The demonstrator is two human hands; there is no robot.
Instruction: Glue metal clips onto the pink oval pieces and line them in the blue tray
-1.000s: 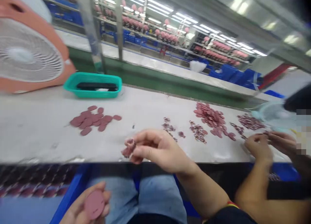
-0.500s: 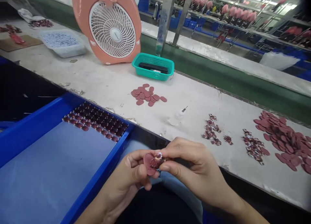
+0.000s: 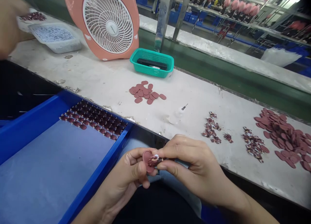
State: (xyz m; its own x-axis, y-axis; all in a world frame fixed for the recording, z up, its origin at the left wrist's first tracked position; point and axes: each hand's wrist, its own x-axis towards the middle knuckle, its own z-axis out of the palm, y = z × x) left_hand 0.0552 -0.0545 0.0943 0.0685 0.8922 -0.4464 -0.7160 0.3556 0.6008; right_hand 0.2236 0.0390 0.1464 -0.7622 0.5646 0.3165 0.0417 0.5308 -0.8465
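Observation:
My left hand (image 3: 127, 177) pinches a dark red oval disc (image 3: 146, 158) over my lap. My right hand (image 3: 188, 161) is closed on a small dark red and white piece (image 3: 155, 159) and presses it against that disc. Both hands meet just below the front edge of the white worktable (image 3: 102, 78). A blue tray (image 3: 48, 165) at my left holds rows of finished dark red pieces (image 3: 94, 119) along its far side.
On the table lie a small pile of red discs (image 3: 145, 93), small trim pieces (image 3: 211, 130), a bigger disc heap (image 3: 284, 136) at right, a small white glue bottle (image 3: 177, 114), a teal basket (image 3: 152, 62) and an orange fan (image 3: 108, 23). Another person's hand (image 3: 9, 20) shows top left.
The view swung left and down from the table to my lap. My hands came together, the small piece now pressed on the disc. Another person's hand appeared top left.

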